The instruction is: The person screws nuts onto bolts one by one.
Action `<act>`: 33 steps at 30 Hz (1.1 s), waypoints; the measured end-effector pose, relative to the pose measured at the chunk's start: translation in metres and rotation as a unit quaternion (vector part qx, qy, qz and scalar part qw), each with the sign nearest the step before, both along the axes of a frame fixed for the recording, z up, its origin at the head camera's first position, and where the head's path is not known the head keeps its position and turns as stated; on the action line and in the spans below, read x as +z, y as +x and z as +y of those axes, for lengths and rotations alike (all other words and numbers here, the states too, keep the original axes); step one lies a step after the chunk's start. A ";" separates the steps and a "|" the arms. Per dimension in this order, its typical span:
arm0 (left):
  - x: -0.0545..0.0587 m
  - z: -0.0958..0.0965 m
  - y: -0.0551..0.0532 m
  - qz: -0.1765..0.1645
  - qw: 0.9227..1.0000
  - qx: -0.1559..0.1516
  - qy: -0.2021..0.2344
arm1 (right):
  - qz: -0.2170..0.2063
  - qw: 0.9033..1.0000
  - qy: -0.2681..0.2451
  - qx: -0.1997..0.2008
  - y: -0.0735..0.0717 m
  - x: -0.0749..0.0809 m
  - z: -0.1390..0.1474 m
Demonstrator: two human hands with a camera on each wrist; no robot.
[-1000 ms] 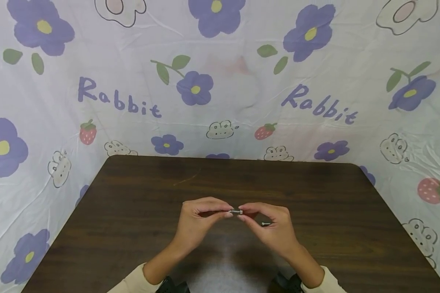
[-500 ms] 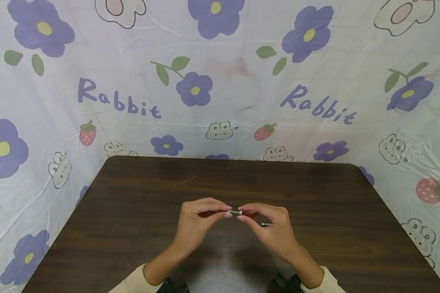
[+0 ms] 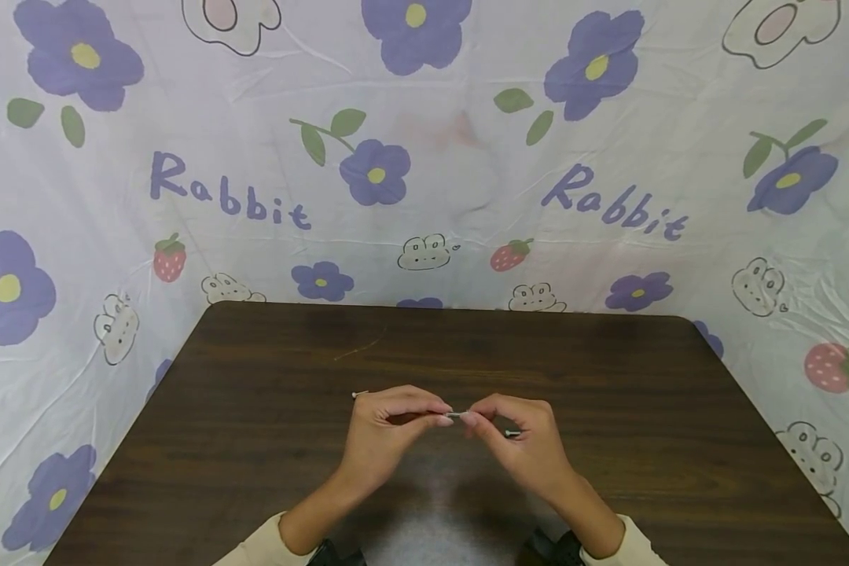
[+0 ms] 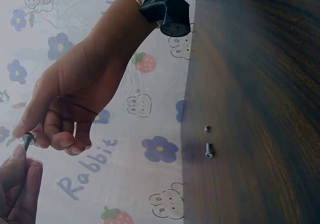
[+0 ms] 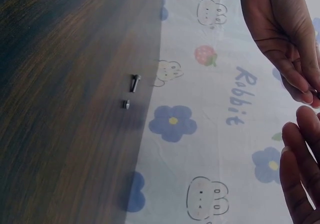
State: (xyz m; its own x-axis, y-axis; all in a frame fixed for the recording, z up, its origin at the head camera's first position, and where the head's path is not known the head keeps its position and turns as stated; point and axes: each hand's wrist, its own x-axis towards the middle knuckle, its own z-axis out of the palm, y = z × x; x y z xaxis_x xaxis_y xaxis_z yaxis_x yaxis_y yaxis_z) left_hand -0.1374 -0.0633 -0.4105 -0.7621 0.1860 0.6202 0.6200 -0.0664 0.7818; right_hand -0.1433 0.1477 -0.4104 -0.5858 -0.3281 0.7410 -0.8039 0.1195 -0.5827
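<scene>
Between my hands is a thin metal bolt point(image 3: 456, 414) with a threaded shank point(image 4: 26, 144). My left hand point(image 3: 380, 428) pinches it by the left end, thumb against forefinger. On its wider right end, the thumb and forefinger of my right hand point(image 3: 534, 436) close in a pinch and largely cover it in the head view. Past the back of my left hand, part of another bolt point(image 3: 357, 395) shows on the table. A small metal piece point(image 3: 512, 434) shows in the gap between my right thumb and forefinger.
The dark wooden table point(image 3: 255, 440) runs back to a patterned fabric backdrop point(image 3: 467, 118). Lying near each other on it, in the left wrist view, are a bolt point(image 4: 209, 151) and a small nut-like piece point(image 4: 207, 129).
My left hand has shifted slightly right and down, uncovering part of the bolt behind it. My right fingertips now cover the wider end that showed before, and less of the shank is visible.
</scene>
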 end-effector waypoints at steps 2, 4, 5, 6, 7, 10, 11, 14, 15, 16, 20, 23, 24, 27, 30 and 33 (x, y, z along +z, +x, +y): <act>0.000 0.001 0.000 -0.001 1.000 -0.002 0.000 | -0.007 1.000 0.002 -0.003 0.000 0.000 0.000; 0.000 0.001 0.001 -0.003 1.000 -0.003 0.001 | -0.019 1.000 0.011 -0.004 0.000 0.001 0.000; 0.000 0.001 0.001 -0.004 1.000 -0.002 0.001 | -0.026 1.000 0.015 -0.005 0.000 0.001 0.000; -0.001 0.001 0.001 -0.003 1.000 -0.001 0.002 | -0.032 0.999 0.021 -0.008 0.000 0.001 0.001; 0.000 0.001 0.001 -0.003 1.000 0.000 0.003 | -0.035 0.999 0.025 -0.009 0.001 0.001 0.001; -0.001 0.001 0.002 -0.009 1.000 0.003 0.004 | -0.017 1.000 0.022 -0.004 -0.001 -0.001 0.000; -0.001 0.001 0.002 -0.011 1.000 0.005 0.003 | -0.005 1.000 0.019 -0.003 -0.002 -0.001 0.000; -0.001 0.000 0.003 -0.018 1.000 0.007 0.003 | 0.036 0.999 0.007 0.005 -0.005 -0.002 0.000; -0.001 0.000 0.003 -0.019 1.000 0.008 0.004 | 0.045 0.999 0.003 0.005 -0.005 -0.002 0.001; 0.000 0.000 0.003 -0.017 1.000 0.008 0.005 | 0.052 0.999 0.001 0.006 -0.005 -0.001 0.001; 0.000 0.000 0.000 -0.010 1.000 0.007 0.007 | 0.060 0.998 -0.003 0.006 -0.003 0.005 0.000; 0.000 0.000 -0.001 -0.010 1.000 0.005 0.006 | 0.057 0.998 -0.003 0.004 -0.001 0.008 -0.001; 0.000 0.000 -0.001 -0.010 1.000 0.005 0.005 | 0.057 0.998 -0.003 0.002 -0.001 0.009 -0.001; 0.000 -0.001 -0.001 -0.012 1.000 0.006 0.003 | 0.057 0.998 -0.001 -0.004 -0.002 0.007 -0.001; 0.000 -0.001 -0.001 -0.011 1.000 0.006 0.001 | 0.053 0.999 0.003 -0.010 -0.003 0.004 0.000; 0.000 -0.001 -0.001 -0.006 1.000 0.004 0.001 | 0.047 0.999 0.006 -0.011 -0.003 0.003 0.001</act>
State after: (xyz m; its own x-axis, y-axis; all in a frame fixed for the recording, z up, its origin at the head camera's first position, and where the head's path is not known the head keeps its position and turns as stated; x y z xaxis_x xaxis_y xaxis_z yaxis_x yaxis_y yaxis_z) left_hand -0.1385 -0.0639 -0.4105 -0.7710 0.1791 0.6111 0.6110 -0.0624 0.7891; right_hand -0.1462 0.1489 -0.4079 -0.5216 -0.3248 0.7889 -0.8517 0.1449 -0.5035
